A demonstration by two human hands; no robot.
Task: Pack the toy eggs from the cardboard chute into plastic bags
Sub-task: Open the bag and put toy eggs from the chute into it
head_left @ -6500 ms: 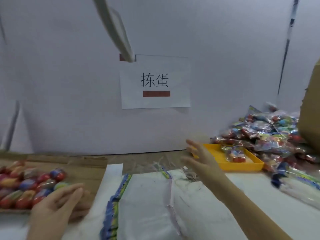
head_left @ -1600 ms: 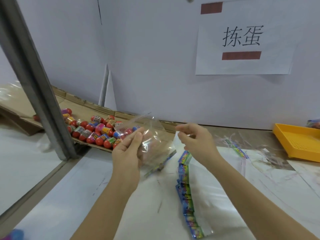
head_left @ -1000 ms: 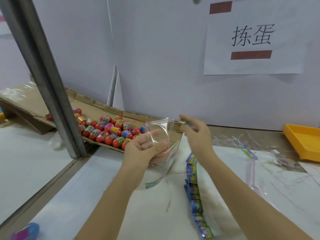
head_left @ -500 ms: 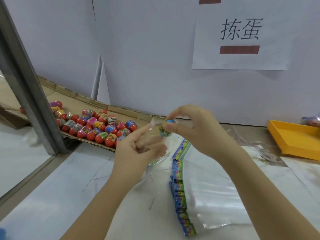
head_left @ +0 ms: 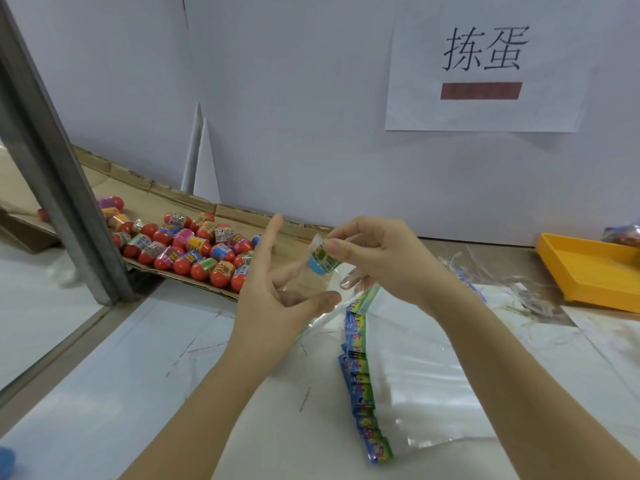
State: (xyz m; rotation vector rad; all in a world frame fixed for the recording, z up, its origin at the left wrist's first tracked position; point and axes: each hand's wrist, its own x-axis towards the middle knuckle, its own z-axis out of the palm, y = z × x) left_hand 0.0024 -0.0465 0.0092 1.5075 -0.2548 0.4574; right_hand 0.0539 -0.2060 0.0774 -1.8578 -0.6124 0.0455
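Change: half a second back the right hand [head_left: 377, 261] held the toy egg [head_left: 321, 259] above the bag mouth. Now it's lower, right at the mouth, blue end down. A second back that hand had no egg at all. So the pick is done and insertion is under way, egg not let go yet. Likely the first egg for this bag, since nothing else shows through the film.

Grip, near to far:
- Stack of flat bags [head_left: 363, 386] lies on the table below and nearer than both hands, untouched.
- Left hand [head_left: 273, 306]: thumb and lower fingers pinch the clear plastic bag [head_left: 311, 289] just under the egg. Index finger sticks straight up, free.
- Right hand: thumb and fingertips clamped on the egg's upper half. Can't tell if the egg is already inside the film.
- Beyond and left of the left hand: remaining eggs [head_left: 194, 252] piled at the low end of the cardboard chute [head_left: 242, 216].
- Far right of the right hand: yellow tray [head_left: 595, 271].
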